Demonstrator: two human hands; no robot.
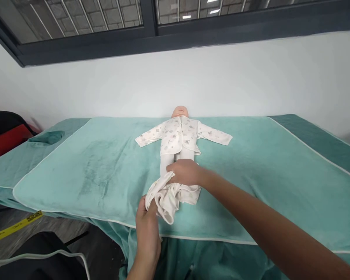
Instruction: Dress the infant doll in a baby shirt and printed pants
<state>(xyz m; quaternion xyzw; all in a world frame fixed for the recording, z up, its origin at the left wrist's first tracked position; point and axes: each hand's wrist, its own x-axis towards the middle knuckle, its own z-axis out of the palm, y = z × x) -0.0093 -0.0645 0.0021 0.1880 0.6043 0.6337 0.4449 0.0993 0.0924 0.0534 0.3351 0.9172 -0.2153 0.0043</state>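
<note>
A baby doll (180, 111) lies on its back on a green padded cover, its head toward the wall. It wears a white patterned baby jacket (171, 136) with both sleeves spread out sideways. Below the jacket its pale legs (167, 161) show. Bunched around the lower legs is a pair of white patterned baby pants (167, 202). My left hand (148, 223) pinches the near left edge of the pants. My right hand (184, 172) is closed on their upper part, over the doll's legs, and its fingertips are partly hidden in the cloth.
The green cover (61, 167) spreads over a bed against a white wall (119, 85), below a dark window frame (169, 41). A black and red object (8, 136) stands at far left. A pale cable (46, 254) and yellow floor tape (14, 227) are at lower left.
</note>
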